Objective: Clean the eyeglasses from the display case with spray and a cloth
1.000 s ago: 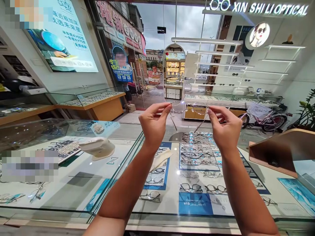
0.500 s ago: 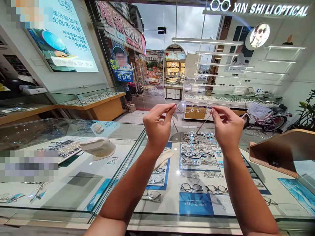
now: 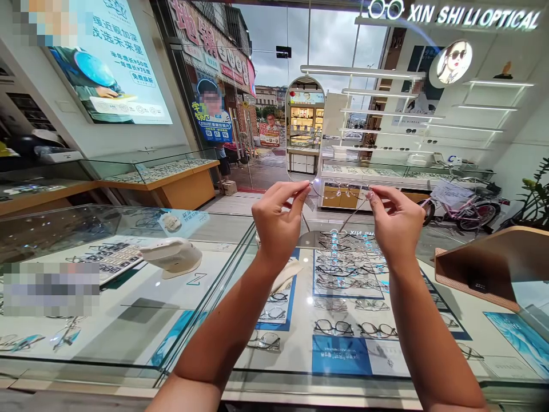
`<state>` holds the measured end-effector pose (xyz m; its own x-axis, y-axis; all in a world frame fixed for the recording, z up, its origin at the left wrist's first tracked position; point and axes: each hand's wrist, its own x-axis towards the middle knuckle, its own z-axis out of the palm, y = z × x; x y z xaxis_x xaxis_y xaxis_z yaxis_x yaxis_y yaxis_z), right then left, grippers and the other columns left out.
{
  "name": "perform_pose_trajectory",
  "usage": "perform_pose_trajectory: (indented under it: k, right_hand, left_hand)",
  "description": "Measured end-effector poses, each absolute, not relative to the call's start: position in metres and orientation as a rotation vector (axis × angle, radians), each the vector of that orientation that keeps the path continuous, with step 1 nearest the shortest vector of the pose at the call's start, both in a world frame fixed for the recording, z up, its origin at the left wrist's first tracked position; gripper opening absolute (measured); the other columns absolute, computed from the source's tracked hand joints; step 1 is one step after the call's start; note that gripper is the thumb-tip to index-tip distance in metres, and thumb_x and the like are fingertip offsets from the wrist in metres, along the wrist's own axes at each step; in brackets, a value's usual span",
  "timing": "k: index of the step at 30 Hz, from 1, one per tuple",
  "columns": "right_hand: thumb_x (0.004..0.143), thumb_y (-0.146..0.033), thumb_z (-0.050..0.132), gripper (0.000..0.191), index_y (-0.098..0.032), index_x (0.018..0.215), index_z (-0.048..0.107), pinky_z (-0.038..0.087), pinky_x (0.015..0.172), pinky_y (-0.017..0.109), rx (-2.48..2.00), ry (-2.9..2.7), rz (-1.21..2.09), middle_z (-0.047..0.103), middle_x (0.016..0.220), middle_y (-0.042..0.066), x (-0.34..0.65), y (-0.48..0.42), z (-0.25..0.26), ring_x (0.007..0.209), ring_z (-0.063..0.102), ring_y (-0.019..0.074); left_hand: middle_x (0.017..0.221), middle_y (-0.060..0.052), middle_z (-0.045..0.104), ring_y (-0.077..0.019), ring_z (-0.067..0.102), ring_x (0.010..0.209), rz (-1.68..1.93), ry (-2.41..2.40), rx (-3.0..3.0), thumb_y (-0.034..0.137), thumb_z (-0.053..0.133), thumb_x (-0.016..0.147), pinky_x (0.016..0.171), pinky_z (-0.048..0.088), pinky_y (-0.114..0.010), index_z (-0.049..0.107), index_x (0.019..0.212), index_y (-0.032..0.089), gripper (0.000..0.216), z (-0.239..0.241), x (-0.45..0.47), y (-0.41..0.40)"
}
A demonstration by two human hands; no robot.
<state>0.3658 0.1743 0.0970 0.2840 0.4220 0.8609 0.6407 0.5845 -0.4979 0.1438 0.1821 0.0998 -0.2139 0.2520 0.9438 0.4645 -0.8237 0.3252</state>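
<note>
Between my two raised hands hangs a pair of thin-rimmed eyeglasses point(image 3: 338, 190), held up above the glass counter. My left hand point(image 3: 281, 220) pinches one outer end of the frame between thumb and fingertips. At the opposite end, my right hand point(image 3: 397, 220) has the same kind of pinch. The lenses look clear, and the two temples slant down below the rims. Under my arms, inside the glass display case point(image 3: 295, 357), lie rows of spectacle frames, including a dark-rimmed pair point(image 3: 333, 327).
A cream sculpted display piece point(image 3: 174, 256) and a tray of frames point(image 3: 115, 263) sit in the left case. To the right stands a brown curved-edged stand or mirror back point(image 3: 480, 266). Beyond are a tall mirror point(image 3: 305, 129), wall shelves point(image 3: 390, 115) and a pink bicycle point(image 3: 465, 203).
My left hand has shifted slightly to the right, with the eyeglasses turning a little. My right hand stays almost where it was, and both pinches hold.
</note>
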Motion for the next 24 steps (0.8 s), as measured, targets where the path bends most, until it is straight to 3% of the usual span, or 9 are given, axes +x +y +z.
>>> perform_pose_trajectory:
  k: [14,24]
  right_hand:
    - [0.102,-0.034,0.067,0.02,-0.026,0.108,0.084,0.056,0.068,0.034,-0.911,-1.392,-0.247,0.082,0.098,0.004,0.358,0.16,0.102,0.078,0.07,0.018]
    - [0.1,-0.035,0.07,0.018,-0.027,0.107,0.085,0.057,0.069,0.036,-0.866,-1.338,-0.256,0.081,0.098,0.005,0.362,0.183,0.095,0.083,0.071,0.0198]
  left_hand:
    - [0.094,-0.003,0.082,-0.0132,0.075,0.077,-2.329,-1.044,-1.904,0.027,0.079,0.094,0.062,0.057,-0.024,0.084,0.101,0.025,0.009,0.094,0.137,0.21]
    - [0.095,-0.003,0.081,-0.0134,0.076,0.084,-2.259,-0.754,-1.821,0.033,0.077,0.098,0.065,0.059,-0.024,0.084,0.103,0.027,0.01,0.083,0.138,0.227]
